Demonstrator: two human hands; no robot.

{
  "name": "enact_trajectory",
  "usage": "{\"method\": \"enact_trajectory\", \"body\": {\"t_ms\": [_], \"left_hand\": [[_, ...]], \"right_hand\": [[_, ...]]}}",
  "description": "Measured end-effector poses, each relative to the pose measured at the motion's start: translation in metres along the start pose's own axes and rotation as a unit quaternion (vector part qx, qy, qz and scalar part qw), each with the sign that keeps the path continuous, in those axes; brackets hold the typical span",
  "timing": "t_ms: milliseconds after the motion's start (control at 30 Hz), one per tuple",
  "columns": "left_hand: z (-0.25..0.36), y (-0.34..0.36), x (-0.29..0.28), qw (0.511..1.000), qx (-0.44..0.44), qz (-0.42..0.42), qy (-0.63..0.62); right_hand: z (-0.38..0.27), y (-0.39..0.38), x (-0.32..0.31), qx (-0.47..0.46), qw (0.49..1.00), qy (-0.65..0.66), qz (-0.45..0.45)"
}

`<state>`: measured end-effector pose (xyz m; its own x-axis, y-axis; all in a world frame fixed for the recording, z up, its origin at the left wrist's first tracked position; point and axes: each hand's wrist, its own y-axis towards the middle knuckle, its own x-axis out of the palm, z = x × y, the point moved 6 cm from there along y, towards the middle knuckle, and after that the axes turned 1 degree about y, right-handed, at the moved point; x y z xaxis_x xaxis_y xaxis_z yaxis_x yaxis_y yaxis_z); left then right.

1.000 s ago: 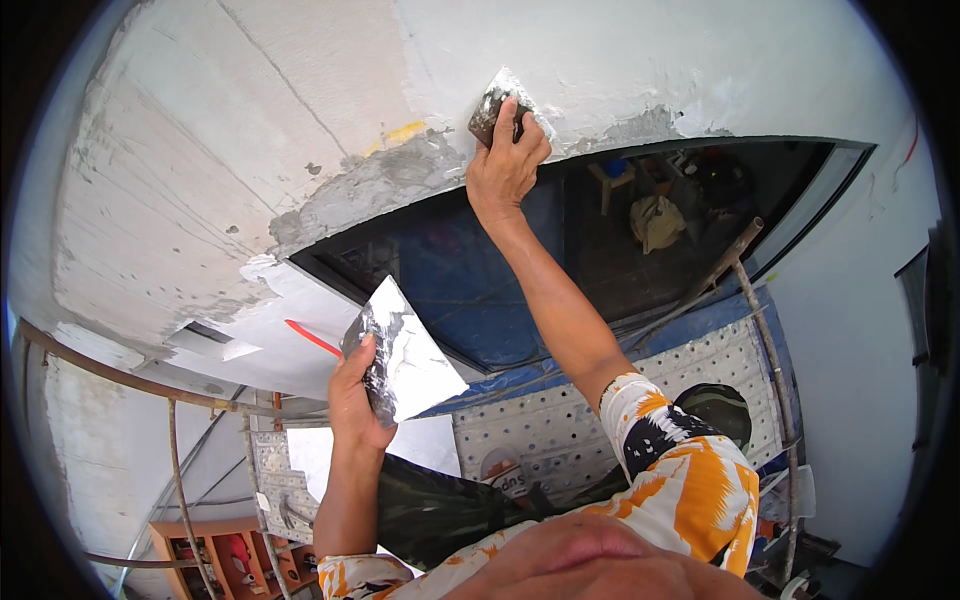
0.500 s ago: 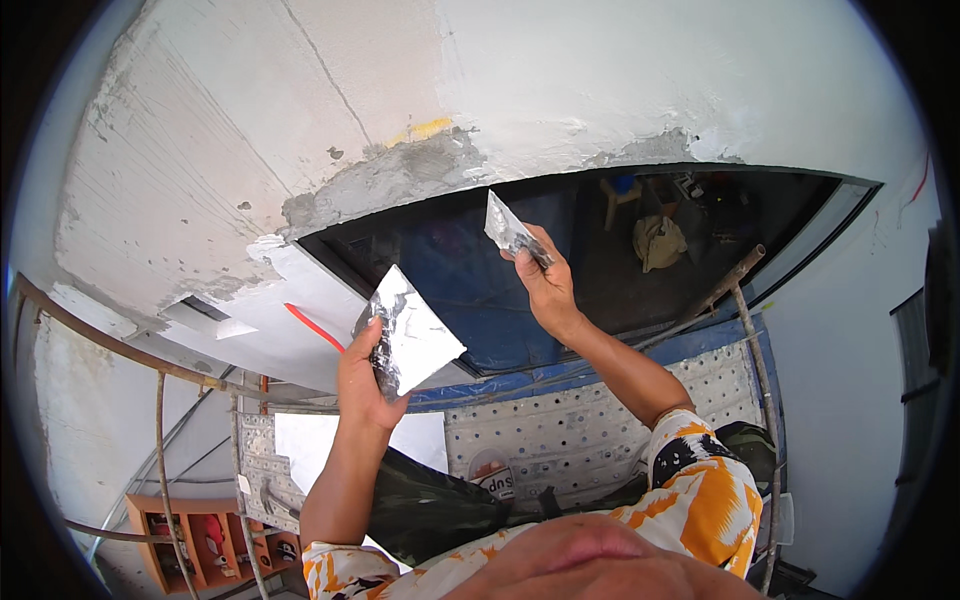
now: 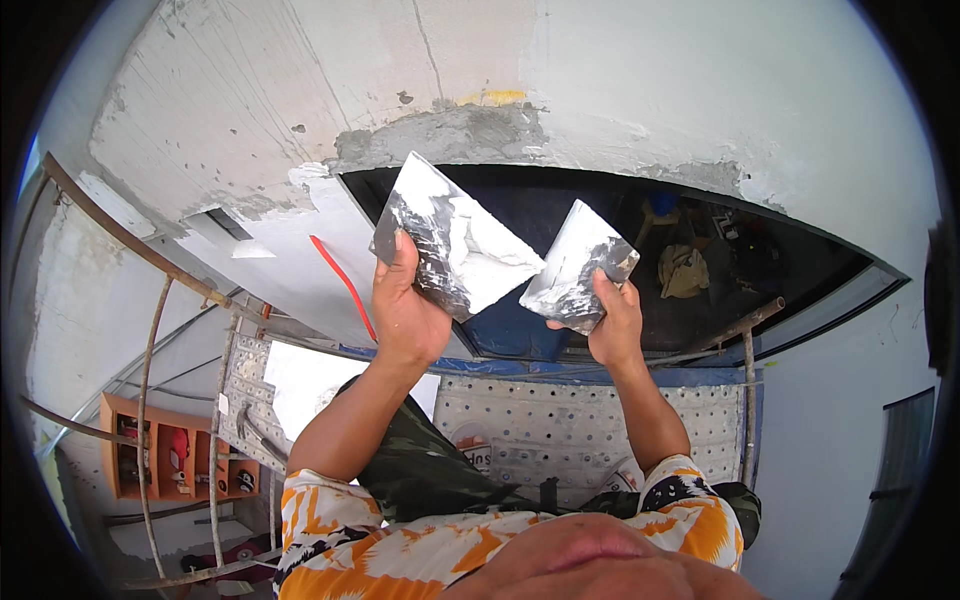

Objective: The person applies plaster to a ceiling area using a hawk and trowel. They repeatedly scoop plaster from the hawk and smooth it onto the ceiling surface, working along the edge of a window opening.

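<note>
My left hand (image 3: 410, 310) is closed on a wide metal putty blade (image 3: 475, 265), its face smeared with white putty and dark marks. A smaller putty blade (image 3: 572, 262), coated much the same way, is gripped by my right hand (image 3: 615, 325), with the thumb on its face. Both blades are tilted upward before the dark opening, their near corners almost meeting; whether they touch I cannot tell. Above them is the wall (image 3: 680, 90), where rough grey patches (image 3: 440, 137) and white filler run along the opening's upper edge.
Underfoot lies a perforated metal scaffold platform (image 3: 560, 425), with a white sheet (image 3: 300, 375) and a hammer (image 3: 262, 437) at its left. Rusty scaffold rails (image 3: 150, 245) bend around the left side. A red strip (image 3: 345, 285) hangs by the wall. An orange shelf unit (image 3: 160, 450) stands below left.
The right-hand blade has turned from nearly edge-on to showing its broad face, and come lower and further right. My left hand and its blade have risen and shifted right. The view has shifted too.
</note>
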<state>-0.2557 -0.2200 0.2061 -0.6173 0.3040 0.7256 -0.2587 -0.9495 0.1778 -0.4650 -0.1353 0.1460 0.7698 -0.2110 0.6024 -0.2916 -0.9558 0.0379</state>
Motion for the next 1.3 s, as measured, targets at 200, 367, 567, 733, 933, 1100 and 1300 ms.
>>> {"method": "enact_trajectory", "body": {"t_ms": [200, 367, 567, 733, 933, 1100, 1300], "left_hand": [[-0.004, -0.029, 0.016, 0.922, 0.258, -0.102, 0.269], [-0.023, -0.048, 0.052, 0.750, 0.346, -0.357, 0.437], [-0.019, -0.040, 0.046, 0.751, 0.334, -0.342, 0.457], [-0.024, -0.024, 0.018, 0.940, 0.236, -0.138, 0.202], [-0.043, -0.044, 0.048, 0.832, 0.304, -0.296, 0.357], [-0.045, -0.042, 0.040, 0.825, 0.285, -0.296, 0.388], [-0.036, -0.032, 0.031, 0.910, 0.292, -0.187, 0.228]], "right_hand": [[0.036, -0.043, 0.025, 0.209, 0.905, 0.371, -0.017], [0.014, -0.043, 0.023, 0.176, 0.885, 0.431, -0.022], [-0.032, -0.028, -0.015, 0.023, 0.939, 0.343, 0.033], [-0.013, -0.024, -0.010, 0.066, 0.950, 0.292, 0.092], [0.019, -0.023, 0.015, 0.111, 0.924, 0.365, 0.038], [-0.057, -0.018, -0.020, -0.043, 0.953, 0.297, 0.032], [0.002, -0.023, 0.024, 0.093, 0.941, 0.324, 0.038]]}}
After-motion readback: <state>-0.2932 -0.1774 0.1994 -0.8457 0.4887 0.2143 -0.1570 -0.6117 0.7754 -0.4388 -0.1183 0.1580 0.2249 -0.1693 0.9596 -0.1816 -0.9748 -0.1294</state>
